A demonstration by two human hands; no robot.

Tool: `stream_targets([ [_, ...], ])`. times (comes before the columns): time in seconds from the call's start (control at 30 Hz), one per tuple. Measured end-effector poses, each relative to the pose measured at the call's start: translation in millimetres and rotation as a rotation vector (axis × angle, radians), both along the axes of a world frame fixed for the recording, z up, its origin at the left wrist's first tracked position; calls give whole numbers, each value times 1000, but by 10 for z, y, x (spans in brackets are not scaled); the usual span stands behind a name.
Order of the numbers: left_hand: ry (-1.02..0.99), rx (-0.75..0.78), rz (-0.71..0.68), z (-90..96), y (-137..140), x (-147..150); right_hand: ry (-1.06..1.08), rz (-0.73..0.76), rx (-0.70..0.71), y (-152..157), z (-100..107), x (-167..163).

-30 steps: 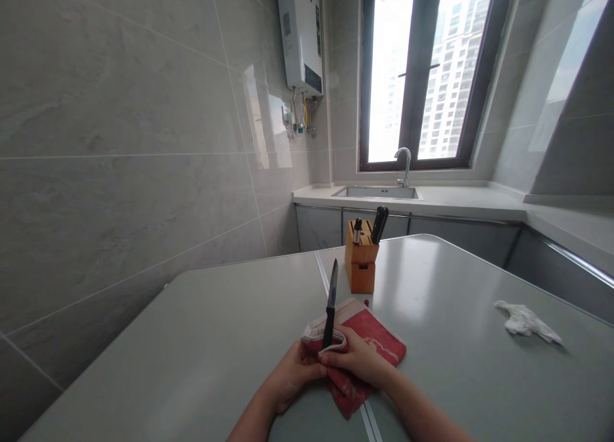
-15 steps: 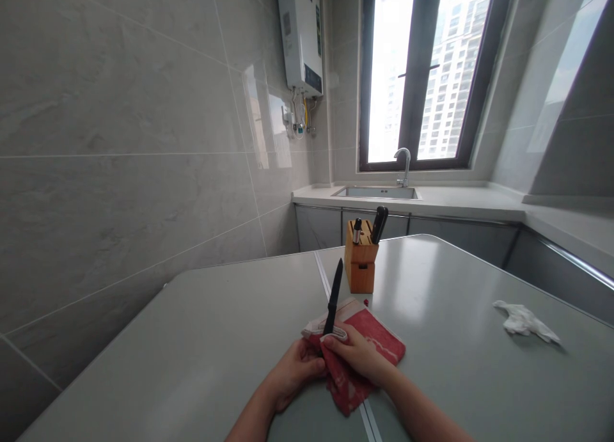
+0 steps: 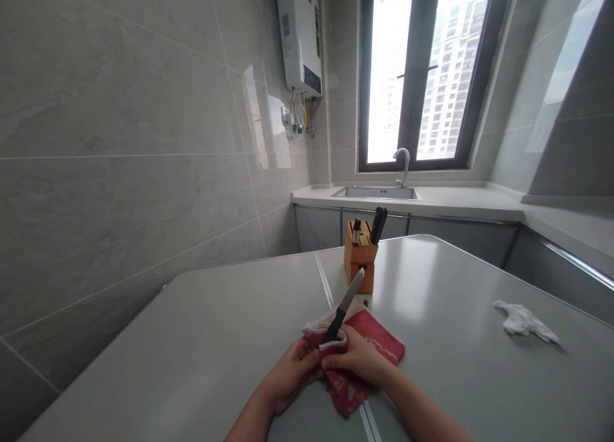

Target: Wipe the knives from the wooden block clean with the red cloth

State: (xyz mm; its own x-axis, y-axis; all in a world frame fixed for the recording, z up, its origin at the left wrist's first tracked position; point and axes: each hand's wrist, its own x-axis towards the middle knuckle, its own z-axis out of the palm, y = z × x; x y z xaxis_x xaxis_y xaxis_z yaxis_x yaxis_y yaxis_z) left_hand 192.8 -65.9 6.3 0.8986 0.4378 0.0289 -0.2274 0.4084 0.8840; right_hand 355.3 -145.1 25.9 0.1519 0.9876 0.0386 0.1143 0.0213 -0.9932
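A kitchen knife (image 3: 346, 301) with a black handle points up and away to the right, its lower handle wrapped in a red and white cloth (image 3: 378, 335). From the left, my left hand (image 3: 293, 371) is closed around the cloth-covered handle end; the exact grip of its fingers is partly hidden. My right hand (image 3: 357, 359) pinches the folded cloth against the handle with its thumb in front. Just beyond the blade stands a wooden knife block (image 3: 359, 263), holding a black-handled knife (image 3: 379, 224) and a smaller dark-topped tool (image 3: 356, 231).
A crumpled white tissue (image 3: 526, 322) lies on the right of the pale table (image 3: 215, 339). A small red bit (image 3: 365, 303) rests near the block's base. Behind are a counter with a sink (image 3: 378, 192) and a faucet (image 3: 407, 164).
The knife has tilted to the right and its blade has turned, so the flat side now shows bright. The cloth has shifted slightly around the handle; both hands stay nearly in place.
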Motion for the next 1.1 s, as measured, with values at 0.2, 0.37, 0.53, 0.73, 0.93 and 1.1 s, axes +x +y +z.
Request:
stream_targets([
  [0.2,8,-31,-19,16,14,-9,-4,-14,19,17,2,-29],
  [0.37,11,-69,-15,-43,45,-8,-15,-36,78,35,10,-50],
  [0.53,2,-91,-22,-65,51,-9,-12,-52,120,41,70,-71],
  [0.73,23,-134,-3,-59,52,-14,-78,-107,161,80,5,-51],
  [0.93,40,-123,7,-83,53,-21,-148,-184,146,147,-123,-7],
  [1.1,29,-91,-4,-105,70,-17,-60,-186,162,169,-116,17],
])
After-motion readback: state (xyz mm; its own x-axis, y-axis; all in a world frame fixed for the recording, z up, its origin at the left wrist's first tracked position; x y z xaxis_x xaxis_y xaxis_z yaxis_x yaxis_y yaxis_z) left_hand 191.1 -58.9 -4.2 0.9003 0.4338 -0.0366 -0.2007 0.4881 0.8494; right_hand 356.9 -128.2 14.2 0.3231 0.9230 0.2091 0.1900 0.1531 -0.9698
